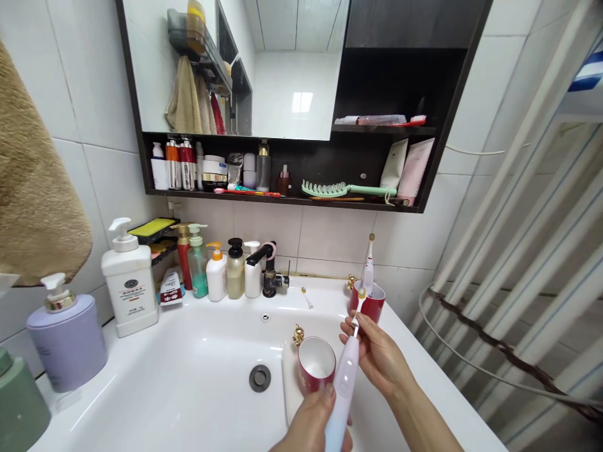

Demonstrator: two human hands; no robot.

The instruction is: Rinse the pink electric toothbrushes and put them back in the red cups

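My left hand [313, 420] is wrapped round the pale pink and blue handle of an electric toothbrush [345, 380], which points up and away over the basin. With thumb and fingers my right hand [377, 351] pinches the brush head [360, 301] at the top of that handle. A narrow neck shows between head and handle; whether they are fully joined I cannot tell. Just left of the handle stands a red cup [316, 370] with a white inside. Behind my right hand, a second red cup [377, 307] holds another electric toothbrush [369, 270].
A loose brush head [307, 298] lies on the back ledge of the white sink [188, 351], right of the black faucet [269, 270]. Pump bottles [217, 276] line the left rim. A mirrored cabinet [292, 204] hangs above; white pipes [509, 251] rise at right.
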